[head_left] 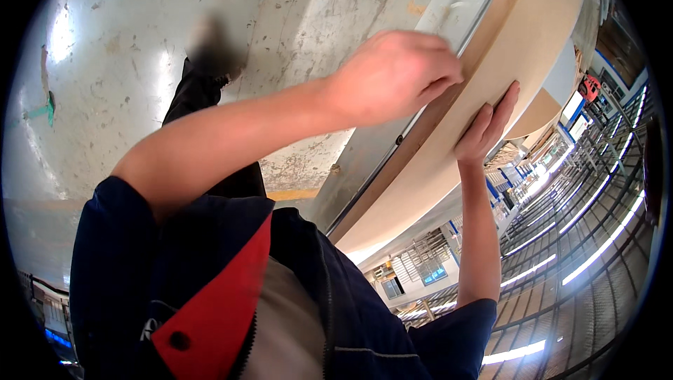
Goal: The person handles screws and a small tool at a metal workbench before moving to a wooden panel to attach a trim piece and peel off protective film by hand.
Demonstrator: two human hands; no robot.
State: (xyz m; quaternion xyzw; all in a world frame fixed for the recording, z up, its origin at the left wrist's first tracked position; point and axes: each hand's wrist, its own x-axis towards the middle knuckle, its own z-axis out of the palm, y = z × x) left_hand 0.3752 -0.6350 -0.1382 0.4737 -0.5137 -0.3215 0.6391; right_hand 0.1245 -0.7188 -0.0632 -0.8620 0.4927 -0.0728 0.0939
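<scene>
My left hand [399,77] is closed in a fist, slightly smeared by motion, at the brown edge of a long tan board [536,26]. Its fingers curl down out of sight, so anything inside them is hidden. My right hand [488,127] lies on the pale face of the same board, its fingers stretched out and the thumb apart. The board runs slantwise from the upper right toward the middle of the view. Alongside its brown edge is a grey metal rail [371,187] with a dark strip.
Scuffed grey-green floor [280,36] spreads to the left, with my dark-trousered leg [196,89] over it. A yellow line [293,195] crosses the floor. Racks and boards [540,113] stand beyond the long board, under a ceiling with bright strip lights [603,240].
</scene>
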